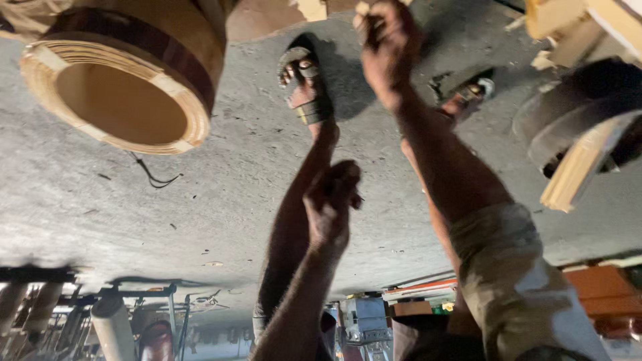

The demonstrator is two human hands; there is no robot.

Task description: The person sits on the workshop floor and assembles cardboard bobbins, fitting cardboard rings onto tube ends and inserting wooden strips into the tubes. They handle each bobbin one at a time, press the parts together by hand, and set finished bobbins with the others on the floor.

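The view is upside down, with the grey concrete floor (200,200) filling the middle. My right hand (386,47) reaches toward the top edge, its fingers closed around a small pale piece of wood (364,8). A rolled khaki sleeve (508,281) covers that upper arm. My left hand (331,204) is a closed fist at the centre, with nothing clearly in it. Behind the hands are my two sandalled feet, the left foot (304,87) and the right foot (468,97), standing on the floor.
A round hollow wooden shell (120,93) of glued pale and dark staves sits at the upper left. Pale wood offcuts (582,167) and a dark round part (575,113) lie at the right. A thin black wire (154,175) lies on the floor. Workshop clutter (364,317) lines the bottom edge.
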